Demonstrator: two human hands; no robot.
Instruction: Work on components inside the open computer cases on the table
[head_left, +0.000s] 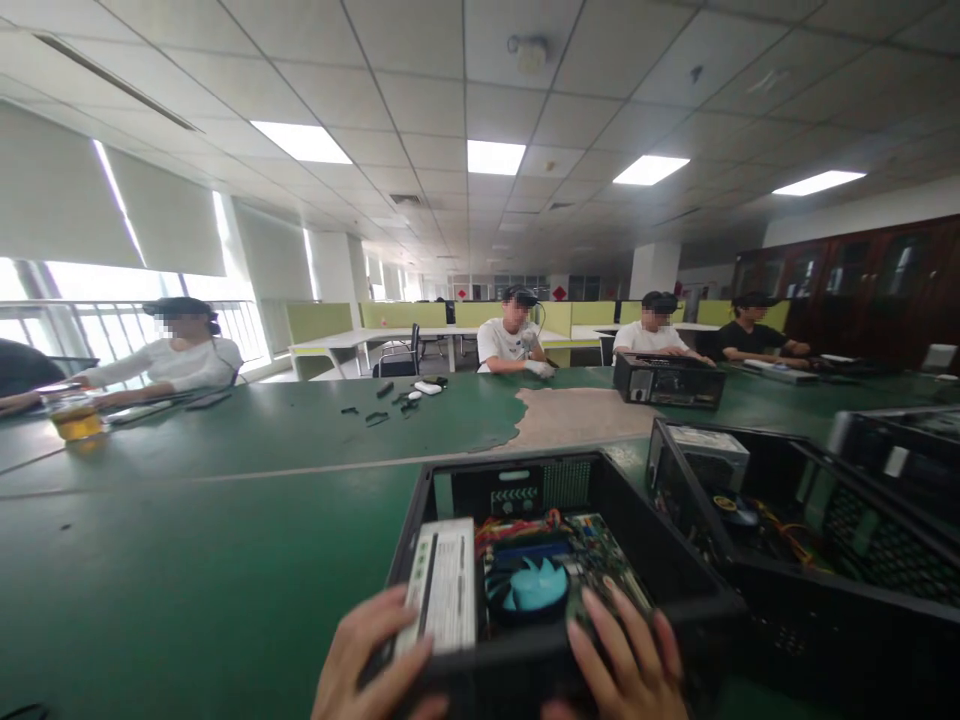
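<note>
At the near edge of the green bench (187,560): one open black computer case (555,570), lying on its side, held at its front rim by both bare hands. Left hand (371,660): fingers curled over the rim, thumb reaching onto the pale optical drive (444,590); grip closed on the case. Right hand (626,660): fingers spread flat across the rim beside the circuit board, pressing rather than clasping.

Handling, by judgement: sheet-metal shell, stiff and fairly heavy, edges likely sharp; best taken by the outer walls, clear of the board.

Contents: blue cooler fan (534,588), motherboard (607,560), red and orange wiring, perforated rear panel.

Adjacent, right: second open case (810,560) with power supply and loose cables. Farther off: third case (667,380), small dark parts (390,400), several seated people opposite.
</note>
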